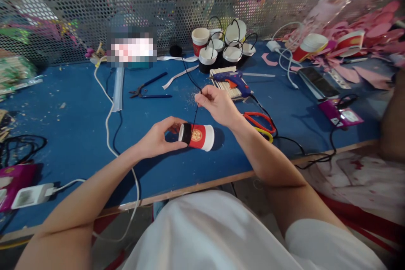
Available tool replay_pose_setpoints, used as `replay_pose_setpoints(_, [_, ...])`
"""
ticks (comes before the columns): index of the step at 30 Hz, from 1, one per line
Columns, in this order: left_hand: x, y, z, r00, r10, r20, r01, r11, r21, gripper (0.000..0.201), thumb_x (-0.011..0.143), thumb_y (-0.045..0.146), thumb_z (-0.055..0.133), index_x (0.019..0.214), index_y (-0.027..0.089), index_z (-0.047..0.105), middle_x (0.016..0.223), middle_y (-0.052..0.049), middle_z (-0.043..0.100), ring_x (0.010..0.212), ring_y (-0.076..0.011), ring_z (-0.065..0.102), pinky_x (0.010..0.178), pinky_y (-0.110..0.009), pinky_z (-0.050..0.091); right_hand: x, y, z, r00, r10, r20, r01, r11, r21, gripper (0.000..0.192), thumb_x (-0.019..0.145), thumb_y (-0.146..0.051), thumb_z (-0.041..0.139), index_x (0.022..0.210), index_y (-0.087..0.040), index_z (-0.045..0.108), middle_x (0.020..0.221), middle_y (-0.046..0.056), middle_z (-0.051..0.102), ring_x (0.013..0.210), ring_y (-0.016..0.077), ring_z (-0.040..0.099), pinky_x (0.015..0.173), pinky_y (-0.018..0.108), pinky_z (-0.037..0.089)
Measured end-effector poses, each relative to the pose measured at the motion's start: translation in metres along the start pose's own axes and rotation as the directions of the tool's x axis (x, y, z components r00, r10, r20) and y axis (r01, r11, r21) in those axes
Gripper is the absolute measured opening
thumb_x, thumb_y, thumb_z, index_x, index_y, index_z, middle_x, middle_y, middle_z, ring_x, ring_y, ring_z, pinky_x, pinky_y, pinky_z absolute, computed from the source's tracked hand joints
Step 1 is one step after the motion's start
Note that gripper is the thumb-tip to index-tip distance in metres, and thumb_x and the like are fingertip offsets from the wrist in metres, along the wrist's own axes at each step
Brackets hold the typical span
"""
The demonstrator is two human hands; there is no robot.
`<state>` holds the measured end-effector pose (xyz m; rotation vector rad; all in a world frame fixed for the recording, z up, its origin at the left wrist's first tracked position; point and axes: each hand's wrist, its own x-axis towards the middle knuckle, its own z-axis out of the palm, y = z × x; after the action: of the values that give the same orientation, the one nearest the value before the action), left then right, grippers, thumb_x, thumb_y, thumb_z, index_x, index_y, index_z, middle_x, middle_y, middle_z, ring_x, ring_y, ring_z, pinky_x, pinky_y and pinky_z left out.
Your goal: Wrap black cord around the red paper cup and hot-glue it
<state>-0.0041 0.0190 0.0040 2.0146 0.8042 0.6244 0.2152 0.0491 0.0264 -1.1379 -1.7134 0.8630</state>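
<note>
A red and white paper cup (207, 137) with a gold emblem lies on its side, a black band around its left end. My left hand (166, 137) grips the cup at that banded end, thumb on the near side and fingers on the far side. My right hand (215, 103) pinches a black cord (196, 112) above the cup. The cord runs down from my fingers to the cup's black band. Beyond my right hand it continues up to a small black ball of cord (176, 51) at the back of the table.
Several cups with black cord handles (232, 55) stand at the back. A blue glue gun (236, 81) rests right of centre, near red and yellow scissors (261, 123). Blue-handled pliers (152, 88) lie left. A white cable (109, 122) crosses the left side. Another person's arm (394, 122) shows at right.
</note>
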Motion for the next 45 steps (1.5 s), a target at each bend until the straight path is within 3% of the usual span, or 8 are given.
replay_pose_setpoints(16, [0.001,0.009,0.000,0.969,0.246,-0.034,-0.229,0.940,0.253,0.048,0.073,0.032,0.071,0.114,0.017,0.052,0.112,-0.011,0.059,0.103,-0.0212,0.057,0.089,-0.034,0.048,-0.003,0.003,0.007,0.978,0.109,0.180,-0.106,0.994,-0.029,0.025,0.083,-0.038,0.053,0.068,-0.018,0.047,0.063,-0.001,0.056,0.060,0.0104,0.049,0.059,0.026,0.038])
replay_pose_setpoints(24, [0.000,0.005,0.000,0.932,0.362,-0.005,-0.331,0.856,0.398,0.039,0.079,0.029,0.064,0.114,0.019,0.052,0.113,-0.012,0.059,0.107,-0.0224,0.056,0.091,-0.038,0.049,-0.005,0.006,0.007,0.953,0.090,0.289,-0.048,0.988,-0.147,0.029,0.084,-0.039,0.051,0.065,-0.018,0.044,0.060,-0.003,0.049,0.057,0.0087,0.042,0.055,0.024,0.033])
replay_pose_setpoints(31, [0.002,0.003,0.000,0.896,0.444,0.024,-0.411,0.806,0.425,0.039,0.082,0.024,0.061,0.118,0.020,0.048,0.115,-0.013,0.057,0.109,-0.0224,0.054,0.090,-0.039,0.049,-0.006,0.002,0.007,0.957,0.070,0.282,-0.026,0.987,-0.159,0.028,0.084,-0.038,0.050,0.065,-0.018,0.045,0.059,-0.004,0.044,0.057,0.0083,0.039,0.054,0.024,0.031])
replay_pose_setpoints(39, [0.001,0.003,0.000,0.902,0.430,0.034,-0.400,0.803,0.442,0.038,0.083,0.026,0.059,0.119,0.021,0.047,0.115,-0.013,0.056,0.108,-0.0229,0.054,0.088,-0.039,0.050,-0.007,-0.002,0.007,0.975,0.040,0.217,-0.018,0.995,-0.100,0.027,0.085,-0.040,0.051,0.067,-0.019,0.044,0.059,-0.005,0.044,0.056,0.0082,0.036,0.053,0.024,0.029])
replay_pose_setpoints(45, [0.003,0.001,0.000,0.884,0.467,0.025,-0.423,0.774,0.472,0.037,0.084,0.023,0.058,0.118,0.021,0.047,0.115,-0.013,0.057,0.109,-0.0232,0.054,0.089,-0.041,0.049,-0.008,0.004,0.011,0.954,0.103,0.281,-0.055,0.984,-0.171,0.027,0.085,-0.037,0.049,0.066,-0.019,0.041,0.059,-0.005,0.041,0.057,0.0085,0.037,0.055,0.024,0.029])
